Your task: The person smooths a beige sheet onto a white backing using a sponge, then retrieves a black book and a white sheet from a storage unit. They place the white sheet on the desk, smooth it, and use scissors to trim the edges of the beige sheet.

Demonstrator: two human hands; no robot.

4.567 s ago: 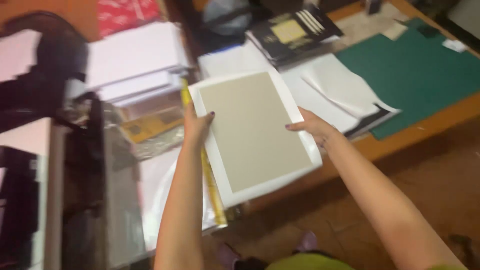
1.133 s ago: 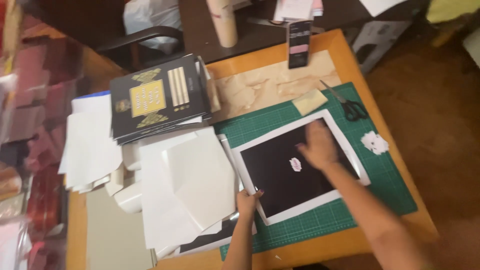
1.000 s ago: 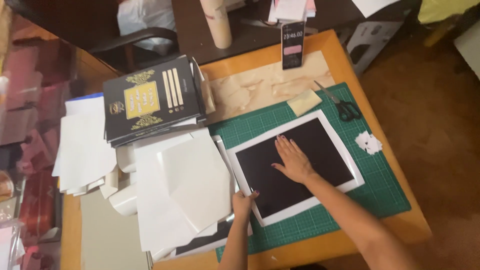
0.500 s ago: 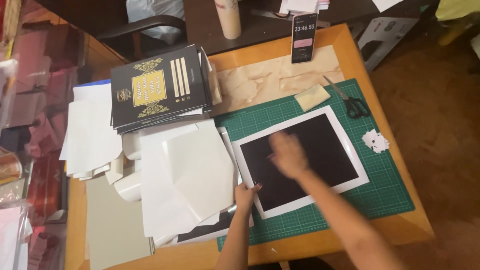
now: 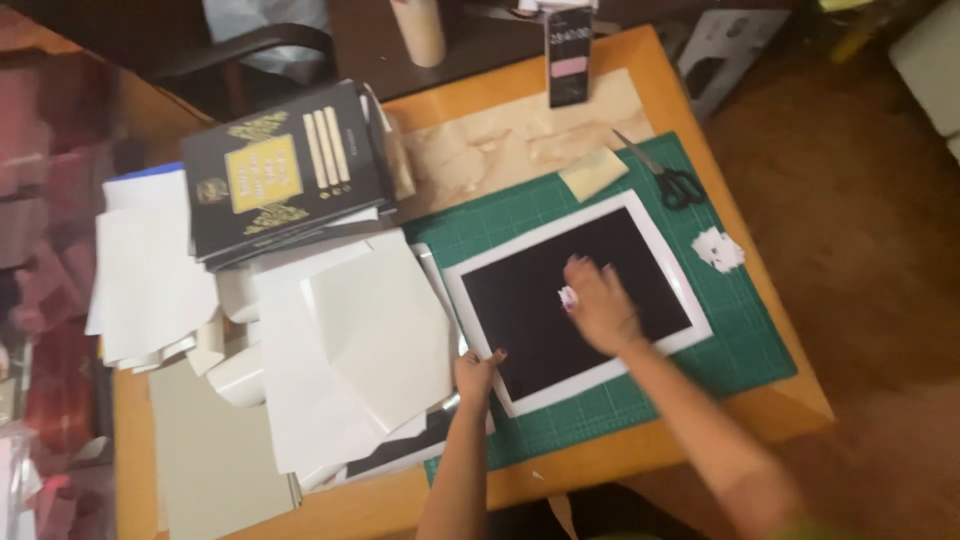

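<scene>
The right hand now lies flat and open on the middle of the black sheet with the white border, and a small white scrap shows at its fingertips. Half a second ago this hand was a blur sweeping over the sheet, and a second ago it pressed flat a bit further right, so it looks like the hand is rubbing the sheet smooth, going back and forth. The sheet itself has not moved: it lies on the green cutting mat on the desk, a little crooked. The left hand has stayed at the lower left edge of the sheet, with its fingers curled on the corner to hold it down. A few seconds back, both hands held a grey board up in the air; that board is not in the hands now. To me the sheet seems set in place and the smoothing is well under way. The right hand is blurry, so I cannot tell if it holds the white scrap or just touches it. The stack of white paper hides things under it. The scissors and the dark book lie apart.
</scene>
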